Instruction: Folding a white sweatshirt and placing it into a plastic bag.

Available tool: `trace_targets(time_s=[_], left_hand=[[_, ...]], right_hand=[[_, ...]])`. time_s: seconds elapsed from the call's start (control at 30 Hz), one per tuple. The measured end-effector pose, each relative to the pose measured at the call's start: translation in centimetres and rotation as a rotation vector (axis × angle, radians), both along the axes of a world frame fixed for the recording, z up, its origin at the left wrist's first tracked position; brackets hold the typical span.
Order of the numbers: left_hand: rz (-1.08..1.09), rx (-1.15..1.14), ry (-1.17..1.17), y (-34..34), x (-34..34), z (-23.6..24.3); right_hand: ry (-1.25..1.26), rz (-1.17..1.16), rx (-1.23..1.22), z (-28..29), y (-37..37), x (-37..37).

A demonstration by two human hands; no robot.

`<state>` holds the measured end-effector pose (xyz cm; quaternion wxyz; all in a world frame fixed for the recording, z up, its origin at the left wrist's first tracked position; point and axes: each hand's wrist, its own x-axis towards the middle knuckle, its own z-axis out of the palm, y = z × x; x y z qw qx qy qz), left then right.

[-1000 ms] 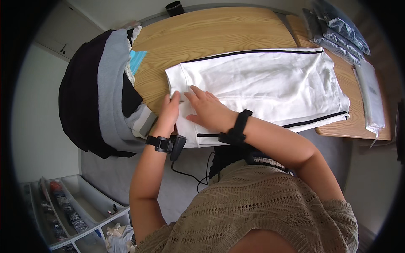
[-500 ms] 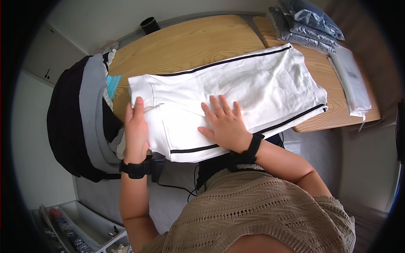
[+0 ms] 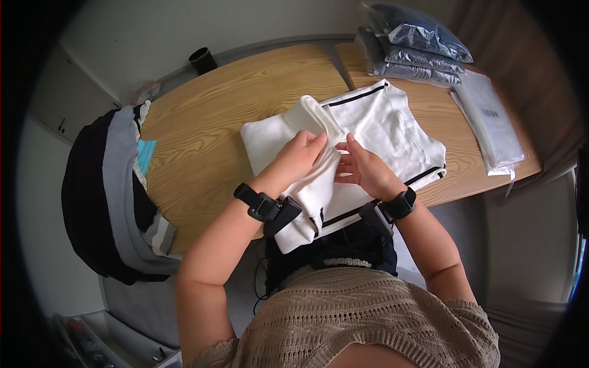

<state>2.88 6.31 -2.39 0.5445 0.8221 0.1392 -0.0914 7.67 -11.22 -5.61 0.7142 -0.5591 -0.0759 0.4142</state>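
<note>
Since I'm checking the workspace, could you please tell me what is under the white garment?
The white garment lies on the wooden table; anything else beneath it is covered from view.

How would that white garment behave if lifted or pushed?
The white garment would probably flop, since its folded part bends softly. It may hang heavier on the left, where cloth is layered. Rolling seems unlikely: it lies mostly flat.

Folds of the white garment (image 3: 264, 140) hide most fingers of the left hand (image 3: 296, 158), the view's lower edge cuts off the grey storage tray (image 3: 126, 334), and the print on the flat clear bags (image 3: 489, 138) is too small to read.
</note>
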Motion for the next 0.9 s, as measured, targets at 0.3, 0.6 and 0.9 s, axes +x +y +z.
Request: trace_targets(time_s=[0.3, 0.6, 0.9], left_hand=[[-0.061, -0.134, -0.355, 4.0, -8.3, 0.4], [-0.234, 0.578, -0.488, 0.7, -13.2, -5.6], [-0.164, 0.588, -0.556, 0.3, -13.0, -7.2]], right_hand=[[0.045, 0.102, 0.124, -0.4, -0.5, 1.8], [-0.311, 0.223, -0.353, 1.6, -0.4, 2.7], [-1.138, 0.393, -0.511, -0.6, -1.1, 3.7]])
